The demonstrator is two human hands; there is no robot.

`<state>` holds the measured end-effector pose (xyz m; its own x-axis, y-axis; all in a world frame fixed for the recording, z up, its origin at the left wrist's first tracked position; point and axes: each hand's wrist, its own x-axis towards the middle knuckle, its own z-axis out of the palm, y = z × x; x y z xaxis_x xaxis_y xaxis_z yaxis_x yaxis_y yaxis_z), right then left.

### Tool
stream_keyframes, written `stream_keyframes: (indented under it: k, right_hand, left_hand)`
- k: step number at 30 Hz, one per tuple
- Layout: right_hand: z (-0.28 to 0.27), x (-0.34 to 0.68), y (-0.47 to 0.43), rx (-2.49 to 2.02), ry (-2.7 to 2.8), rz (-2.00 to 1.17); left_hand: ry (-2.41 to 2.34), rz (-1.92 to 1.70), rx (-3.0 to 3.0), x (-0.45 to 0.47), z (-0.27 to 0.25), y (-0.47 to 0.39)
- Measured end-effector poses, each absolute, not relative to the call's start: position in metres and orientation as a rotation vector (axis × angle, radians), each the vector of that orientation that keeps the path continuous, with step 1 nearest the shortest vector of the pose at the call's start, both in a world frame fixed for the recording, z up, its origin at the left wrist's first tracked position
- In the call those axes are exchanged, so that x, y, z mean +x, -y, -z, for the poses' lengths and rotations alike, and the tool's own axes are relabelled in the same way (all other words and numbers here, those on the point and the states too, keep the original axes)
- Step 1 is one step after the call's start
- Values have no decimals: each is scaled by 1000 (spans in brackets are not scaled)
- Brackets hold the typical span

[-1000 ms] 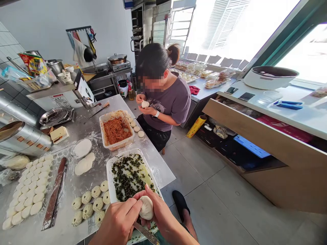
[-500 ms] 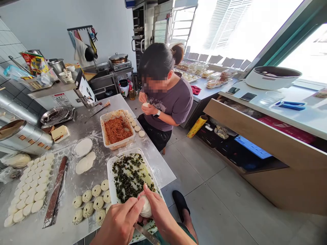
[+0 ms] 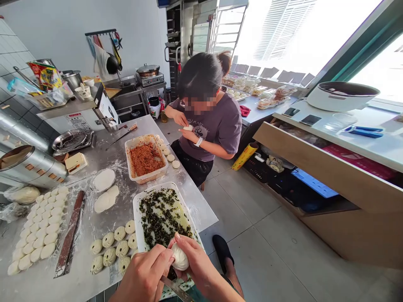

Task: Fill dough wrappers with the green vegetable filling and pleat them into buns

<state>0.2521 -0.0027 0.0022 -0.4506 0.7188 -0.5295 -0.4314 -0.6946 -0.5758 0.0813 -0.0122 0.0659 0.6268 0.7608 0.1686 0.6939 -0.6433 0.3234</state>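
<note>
The left hand (image 3: 147, 268) had a narrow grip, its fingertips pinching the left edge of a pale bun (image 3: 180, 256), while the right hand (image 3: 197, 260) cupped the bun's right side. A flat tool (image 3: 178, 289) jutted from beneath the left hand. The bun was above the near end of a white tray (image 3: 137, 226) holding dark green filling (image 3: 157, 218). To the left, pleated buns (image 3: 109, 256) sat in rows on the tabletop (image 3: 201, 212); farther left lay a brown bar (image 3: 71, 233) and many dough rounds (image 3: 40, 230). Beyond the tray stood a tub (image 3: 145, 178) of reddish filling (image 3: 143, 159), near a co-worker (image 3: 217, 121).
</note>
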Motion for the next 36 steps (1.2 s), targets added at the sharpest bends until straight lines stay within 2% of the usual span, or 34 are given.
stream_keyframes:
  k: [10,14,22,26,31,36]
  right_hand:
    - [-1,247,4,-1020,491,-2179]
    - [-2,242,3,-1008,517,-2276]
    - [0,217,3,-1099,595,-2290]
    - [9,205,4,-1062,698,-2426]
    - [39,211,7,-1257,709,-2311]
    - [60,214,11,-1440,524,-2259]
  left_hand:
    - [-1239,-442,2578,74,-66,23]
    - [-1203,-468,2665,68,-66,26]
    - [-1395,-472,2474,53,-53,48]
    - [-1679,-601,2265,28,-43,66]
    - [-2138,-487,1767,-44,-30,99]
    - [-2316,-397,1464,-112,4,123]
